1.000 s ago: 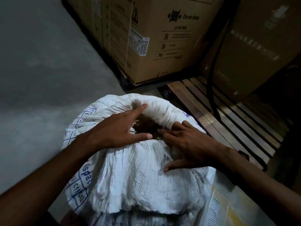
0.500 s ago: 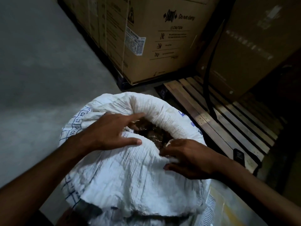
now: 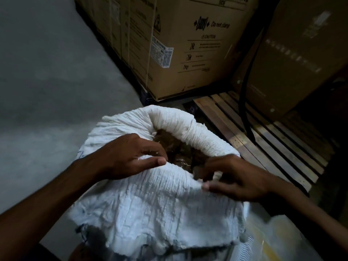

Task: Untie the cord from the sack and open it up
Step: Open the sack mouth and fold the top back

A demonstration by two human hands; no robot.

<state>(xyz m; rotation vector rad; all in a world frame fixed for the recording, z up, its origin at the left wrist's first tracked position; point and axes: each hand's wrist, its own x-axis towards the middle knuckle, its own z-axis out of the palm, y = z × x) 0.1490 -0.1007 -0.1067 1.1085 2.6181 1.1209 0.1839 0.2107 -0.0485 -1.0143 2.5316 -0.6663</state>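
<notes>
Head view | both hands (image 3: pixel 130 157) (image 3: pixel 237 178) pinching sack (image 3: pixel 160 204) rim | mouth wider than before

White crinkled sack (image 3: pixel 160 200) stands upright, mouth open, brown contents (image 3: pixel 177 149) showing.

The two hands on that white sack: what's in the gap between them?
In the head view, between the left hand and right hand lies the sack's open mouth, showing dark brown contents.
</notes>
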